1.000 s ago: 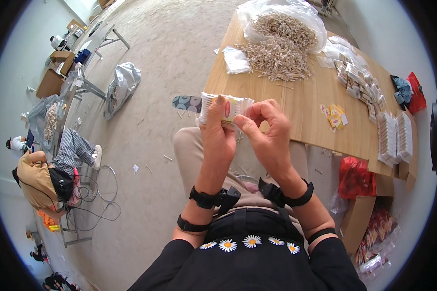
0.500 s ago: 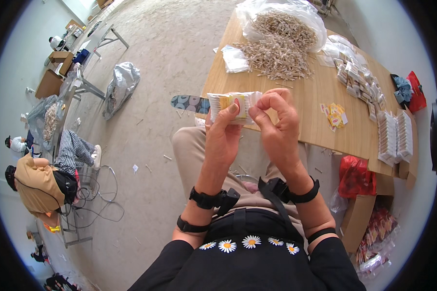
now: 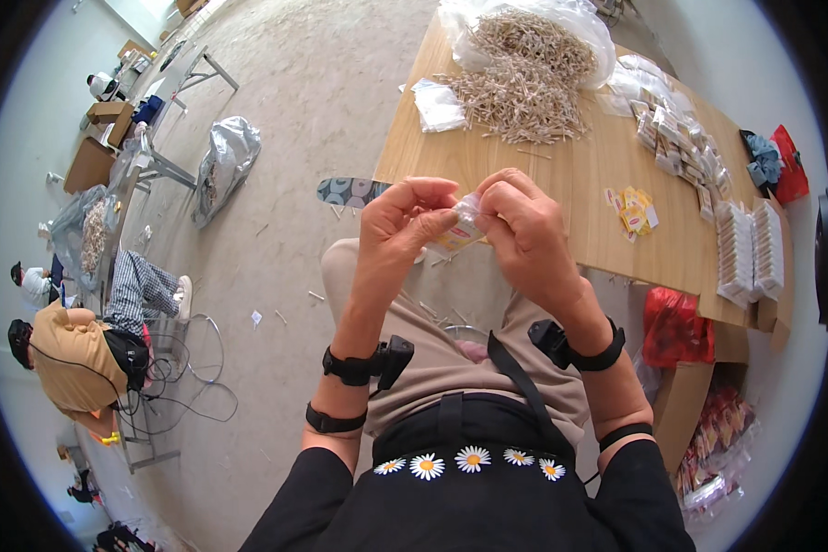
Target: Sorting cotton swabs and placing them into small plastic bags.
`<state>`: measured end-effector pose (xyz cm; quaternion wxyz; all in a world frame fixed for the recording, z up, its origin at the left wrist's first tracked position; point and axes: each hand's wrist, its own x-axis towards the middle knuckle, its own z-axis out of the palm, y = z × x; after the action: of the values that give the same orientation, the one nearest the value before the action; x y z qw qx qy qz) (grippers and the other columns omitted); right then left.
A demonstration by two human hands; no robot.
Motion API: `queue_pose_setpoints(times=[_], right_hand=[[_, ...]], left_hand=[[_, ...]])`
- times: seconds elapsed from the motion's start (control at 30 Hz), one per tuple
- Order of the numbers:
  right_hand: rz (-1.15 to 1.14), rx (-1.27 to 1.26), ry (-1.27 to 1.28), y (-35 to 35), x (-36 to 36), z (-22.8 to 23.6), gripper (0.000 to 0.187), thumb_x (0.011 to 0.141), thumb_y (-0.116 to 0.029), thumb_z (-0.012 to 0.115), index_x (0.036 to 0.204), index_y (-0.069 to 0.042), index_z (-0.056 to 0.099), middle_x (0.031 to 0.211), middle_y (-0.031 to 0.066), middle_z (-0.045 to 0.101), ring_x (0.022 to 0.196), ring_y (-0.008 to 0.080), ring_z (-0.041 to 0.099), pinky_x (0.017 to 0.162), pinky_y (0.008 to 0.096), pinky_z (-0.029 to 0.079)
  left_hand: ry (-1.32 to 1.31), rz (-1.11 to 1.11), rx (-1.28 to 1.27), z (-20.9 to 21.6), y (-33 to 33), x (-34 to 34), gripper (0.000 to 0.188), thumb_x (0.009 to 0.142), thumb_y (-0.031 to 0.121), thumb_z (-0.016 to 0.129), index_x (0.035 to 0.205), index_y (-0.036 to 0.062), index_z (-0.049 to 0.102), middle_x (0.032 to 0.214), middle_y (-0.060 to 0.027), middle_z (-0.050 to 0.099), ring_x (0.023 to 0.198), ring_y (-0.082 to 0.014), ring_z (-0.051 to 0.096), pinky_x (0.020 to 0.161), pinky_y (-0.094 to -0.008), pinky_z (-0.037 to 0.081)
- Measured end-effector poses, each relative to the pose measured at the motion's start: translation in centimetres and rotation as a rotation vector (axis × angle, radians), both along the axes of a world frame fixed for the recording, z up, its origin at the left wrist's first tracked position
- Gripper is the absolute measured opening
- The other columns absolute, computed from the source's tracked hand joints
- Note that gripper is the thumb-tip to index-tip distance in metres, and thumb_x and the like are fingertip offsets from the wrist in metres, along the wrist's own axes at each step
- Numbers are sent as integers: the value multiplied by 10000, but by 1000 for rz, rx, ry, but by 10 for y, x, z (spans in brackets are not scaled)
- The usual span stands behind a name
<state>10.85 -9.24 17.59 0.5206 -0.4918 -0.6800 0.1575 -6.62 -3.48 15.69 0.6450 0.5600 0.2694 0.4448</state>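
Pinching a small clear packet (image 3: 458,238) with both hands, in the air over the lap, by the bench's near edge. Packet is tilted, yellow-and-white face showing; most of it is behind fingers, so can't tell if its mouth is sealed.

Left hand (image 3: 397,230): grip closed on the packet's left side, thumb pressed on it, fingertips behind partly hidden. Right hand (image 3: 530,237): grip pinching the packet's top right end between thumb and bent fingers. Hands nearly touching at the packet.

Bench (image 3: 589,184), wood top: big heap of cotton swabs (image 3: 515,101) at the far end, partly inside a clear bag (image 3: 602,46). Flat stack of clear sleeves (image 3: 439,107) just left of the heap. Loose yellow cards (image 3: 633,213) right of the right hand. Jumbled filled packs (image 3: 676,143) beyond those; two neat rows of packs (image 3: 735,253) at the right end, next to a carton (image 3: 783,308).
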Motion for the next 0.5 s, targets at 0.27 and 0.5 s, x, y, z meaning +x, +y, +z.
queue_pose_setpoints(times=[0.27, 0.5], right_hand=[[18, 50, -103, 2, 3, -2, 68, 794, 53, 601, 809, 47, 535, 867, 205, 556, 850, 394, 554, 737, 464, 450], [8, 22, -61, 0, 4, -2, 148, 763, 8, 679, 848, 33, 561, 840, 175, 571, 819, 345, 580, 719, 412, 476]], left_hand=[[143, -43, 149, -5, 2, 3, 182, 875, 8, 722, 1051, -11, 683, 944, -23, 691, 866, -80, 622, 770, -235, 529], [8, -14, 30, -8, 0, 5, 95, 891, -41, 682, 972, -2, 655, 984, -64, 683, 875, -105, 631, 822, -254, 518]])
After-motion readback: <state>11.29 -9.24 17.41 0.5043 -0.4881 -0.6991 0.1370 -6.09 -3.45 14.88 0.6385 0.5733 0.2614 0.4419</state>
